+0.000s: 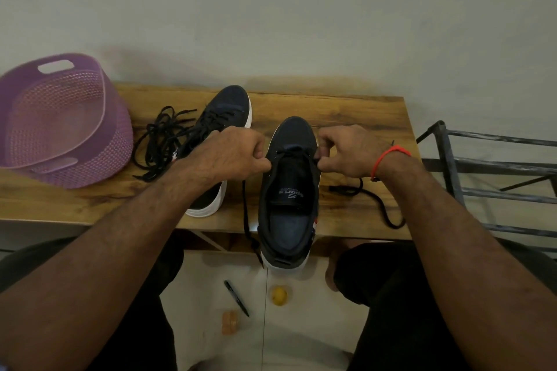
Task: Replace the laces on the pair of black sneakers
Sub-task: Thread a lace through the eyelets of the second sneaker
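Observation:
Two black sneakers with white soles stand on a wooden table (346, 111). The near sneaker (291, 190) points away from me, its heel over the table's front edge. A black lace (245, 211) runs through its front eyelets only. My left hand (232, 153) pinches the lace at the shoe's left side, and its loose end hangs down past the table edge. My right hand (351, 150) pinches the lace's other half at the shoe's right side, and that end (376, 202) trails over the table. The second sneaker (223, 117), laced, lies behind my left hand.
A pile of loose black laces (159, 138) lies left of the second sneaker. A purple plastic basket (60, 120) sits tilted on the table's left end. A metal rack (488, 181) stands to the right. On the floor lie a pen (236, 298) and small yellow (278, 295) and orange (229, 322) objects.

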`<move>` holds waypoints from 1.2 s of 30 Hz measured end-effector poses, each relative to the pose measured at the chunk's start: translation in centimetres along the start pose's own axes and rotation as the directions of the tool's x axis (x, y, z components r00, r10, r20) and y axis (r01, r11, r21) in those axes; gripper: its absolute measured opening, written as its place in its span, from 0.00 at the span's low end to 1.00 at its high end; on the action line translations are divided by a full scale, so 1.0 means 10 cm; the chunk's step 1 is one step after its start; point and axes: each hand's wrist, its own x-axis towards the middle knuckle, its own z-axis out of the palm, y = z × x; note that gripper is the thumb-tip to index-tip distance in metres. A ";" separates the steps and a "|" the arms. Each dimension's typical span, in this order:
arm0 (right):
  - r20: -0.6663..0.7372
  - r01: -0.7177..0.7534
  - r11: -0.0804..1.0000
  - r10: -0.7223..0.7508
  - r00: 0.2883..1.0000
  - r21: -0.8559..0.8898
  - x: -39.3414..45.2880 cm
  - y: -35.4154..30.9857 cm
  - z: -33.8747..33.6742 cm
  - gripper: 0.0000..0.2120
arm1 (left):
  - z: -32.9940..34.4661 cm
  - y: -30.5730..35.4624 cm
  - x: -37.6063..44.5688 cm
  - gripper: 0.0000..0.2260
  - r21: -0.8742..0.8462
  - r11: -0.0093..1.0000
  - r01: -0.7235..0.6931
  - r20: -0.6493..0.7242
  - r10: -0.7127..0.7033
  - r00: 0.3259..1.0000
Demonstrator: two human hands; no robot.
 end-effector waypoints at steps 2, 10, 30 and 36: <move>0.006 -0.004 1.000 0.004 1.000 0.006 0.00 0.01 0.01 0.09 | 0.00 -0.01 -0.02 0.07 0.004 1.000 -0.006 -0.008 0.006 1.000; -0.217 0.102 0.992 -0.083 0.973 0.077 0.03 -0.11 0.07 0.08 | 0.00 0.09 -0.08 0.22 -0.102 0.995 0.018 -0.041 -0.022 0.999; -0.274 0.083 0.985 -0.122 0.954 -0.149 0.04 -0.31 0.34 0.10 | -0.03 0.00 -0.05 0.11 -0.088 0.989 0.116 0.010 -0.116 0.993; -0.268 0.169 0.970 -0.211 0.940 -0.173 0.04 -0.36 0.38 0.08 | 0.00 0.02 -0.03 0.10 -0.077 0.992 0.096 -0.009 -0.097 0.995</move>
